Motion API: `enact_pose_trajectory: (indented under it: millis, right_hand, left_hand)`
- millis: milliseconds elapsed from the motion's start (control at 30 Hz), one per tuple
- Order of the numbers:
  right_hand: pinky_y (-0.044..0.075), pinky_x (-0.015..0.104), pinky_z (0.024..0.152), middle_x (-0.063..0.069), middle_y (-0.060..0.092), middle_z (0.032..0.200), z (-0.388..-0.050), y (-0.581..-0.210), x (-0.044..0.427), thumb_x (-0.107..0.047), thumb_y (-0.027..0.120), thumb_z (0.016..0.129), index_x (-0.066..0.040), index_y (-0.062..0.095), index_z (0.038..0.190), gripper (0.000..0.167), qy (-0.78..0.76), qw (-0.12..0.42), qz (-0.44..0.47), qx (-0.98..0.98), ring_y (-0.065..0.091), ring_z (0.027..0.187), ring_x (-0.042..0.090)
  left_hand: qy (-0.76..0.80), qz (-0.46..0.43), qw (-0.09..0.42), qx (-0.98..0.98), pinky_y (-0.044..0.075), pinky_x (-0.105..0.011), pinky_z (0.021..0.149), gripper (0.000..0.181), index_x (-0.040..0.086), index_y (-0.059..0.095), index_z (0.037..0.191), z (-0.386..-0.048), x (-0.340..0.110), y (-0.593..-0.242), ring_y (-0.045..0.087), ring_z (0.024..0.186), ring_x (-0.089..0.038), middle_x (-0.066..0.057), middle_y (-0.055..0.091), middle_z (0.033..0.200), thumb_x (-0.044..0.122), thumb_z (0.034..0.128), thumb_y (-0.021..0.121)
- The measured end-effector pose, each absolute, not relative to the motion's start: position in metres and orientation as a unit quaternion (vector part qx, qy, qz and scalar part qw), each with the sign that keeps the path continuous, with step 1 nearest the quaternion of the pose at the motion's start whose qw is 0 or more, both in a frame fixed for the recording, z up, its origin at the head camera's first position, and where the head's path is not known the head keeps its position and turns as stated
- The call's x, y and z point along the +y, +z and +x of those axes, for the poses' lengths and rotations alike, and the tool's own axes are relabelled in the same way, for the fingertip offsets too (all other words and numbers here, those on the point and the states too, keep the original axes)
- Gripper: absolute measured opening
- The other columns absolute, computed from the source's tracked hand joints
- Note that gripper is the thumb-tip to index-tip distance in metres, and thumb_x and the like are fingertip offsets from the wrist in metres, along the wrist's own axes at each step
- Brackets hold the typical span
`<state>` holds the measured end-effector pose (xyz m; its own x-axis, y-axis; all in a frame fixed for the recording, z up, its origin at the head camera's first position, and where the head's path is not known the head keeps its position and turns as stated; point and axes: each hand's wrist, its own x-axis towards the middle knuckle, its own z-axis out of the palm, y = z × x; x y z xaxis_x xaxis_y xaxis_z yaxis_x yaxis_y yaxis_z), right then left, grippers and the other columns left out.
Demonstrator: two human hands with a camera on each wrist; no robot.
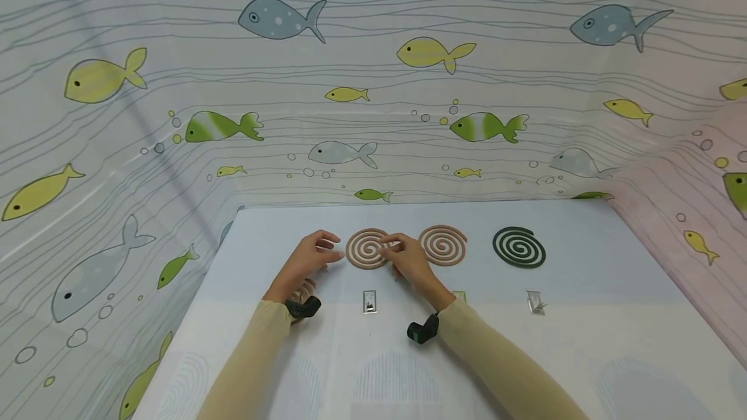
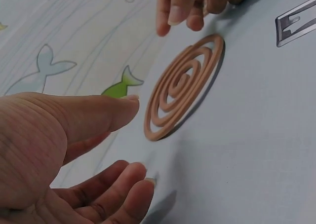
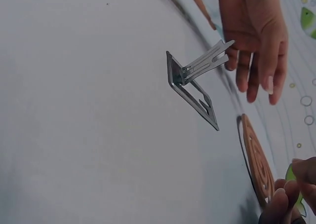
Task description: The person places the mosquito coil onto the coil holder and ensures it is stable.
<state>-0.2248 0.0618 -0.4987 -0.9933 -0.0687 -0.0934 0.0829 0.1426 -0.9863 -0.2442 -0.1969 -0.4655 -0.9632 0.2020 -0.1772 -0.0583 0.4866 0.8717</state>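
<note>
A brown mosquito coil (image 1: 363, 250) lies flat on the white table between the two hands. My left hand (image 1: 309, 259) is left of it, thumb and fingers apart with nothing between them; the left wrist view shows a gap between that hand and the coil (image 2: 163, 108). Over the coil's right edge is my right hand (image 1: 413, 264), its fingers loosely bent; no grip on the coil shows. A small metal coil stand (image 1: 369, 301) lies nearer the front; in the right wrist view a stand (image 3: 197, 93) has its prong raised.
To the right lie another brown coil (image 1: 442, 245) and a dark green coil (image 1: 519, 247). A further coil (image 1: 305, 290) is partly hidden under the left wrist. Other stands are a yellowish one (image 1: 460, 295), partly covered by the right arm, and a metal one (image 1: 535, 303).
</note>
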Motion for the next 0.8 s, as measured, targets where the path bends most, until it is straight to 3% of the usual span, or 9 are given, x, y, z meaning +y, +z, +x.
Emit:
enact_pose_trajectory:
  millis: [533,800]
  right_hand:
    - [0.041,0.025,0.04,0.014,0.067,0.091,-0.23,-0.501,0.065,-0.009,0.075,0.094,-0.004,0.068,0.125,0.032,-0.646,0.053,0.023,0.761,0.048,0.048,0.012]
    - [0.042,0.023,0.039,0.007,0.062,0.084,-0.23,-0.5,0.065,-0.006,0.077,0.091,-0.002,0.066,0.129,0.039,-0.639,0.048,0.023,0.767,0.049,0.046,0.011]
  left_hand:
    - [0.508,0.046,0.13,0.85,0.053,-0.033,0.074,0.045,0.002,0.062,0.129,-0.253,-0.181,-0.474,0.064,0.098,-0.026,-0.018,0.061,0.127,0.007,0.0884,0.08]
    - [0.508,0.043,0.128,0.85,0.049,-0.031,0.071,0.052,0.005,0.063,0.134,-0.256,-0.175,-0.477,0.066,0.089,-0.021,-0.016,0.063,0.129,0.002,0.0851,0.081]
